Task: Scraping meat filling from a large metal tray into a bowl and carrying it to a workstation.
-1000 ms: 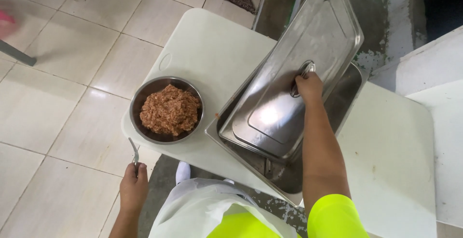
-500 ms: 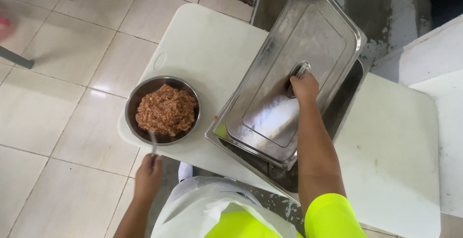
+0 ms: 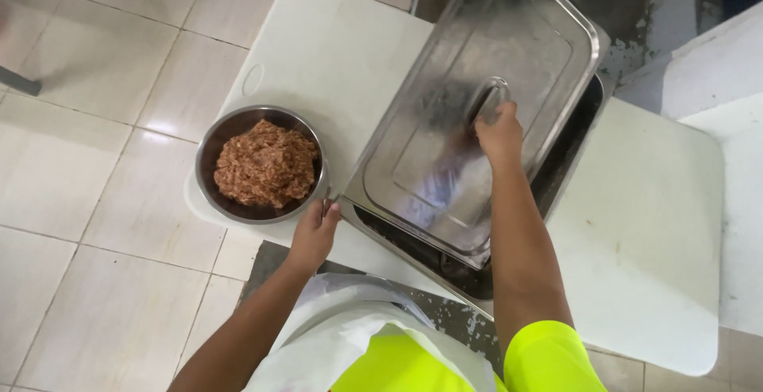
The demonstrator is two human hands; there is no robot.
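Note:
A round steel bowl (image 3: 205,171) of brown minced meat (image 3: 266,165) stands near the left edge of the white table (image 3: 334,50). My left hand (image 3: 314,233) is at the bowl's near right rim, closed on a small metal utensil (image 3: 327,202) whose tip just shows. My right hand (image 3: 499,133) grips the handle (image 3: 488,99) of a large rectangular steel lid (image 3: 477,58). The lid is held tilted over a deep steel tray (image 3: 574,141). The tray's dark inside shows along the right and near sides; its contents are hard to tell.
Pale floor tiles (image 3: 95,225) lie to the left of the table. A white ledge (image 3: 715,66) runs along the right. A white apron and bright yellow sleeves fill the bottom of the view.
My left hand has come up from below the table edge to the bowl's rim with the utensil. The lid stays held by its handle over the tray, shifted slightly.

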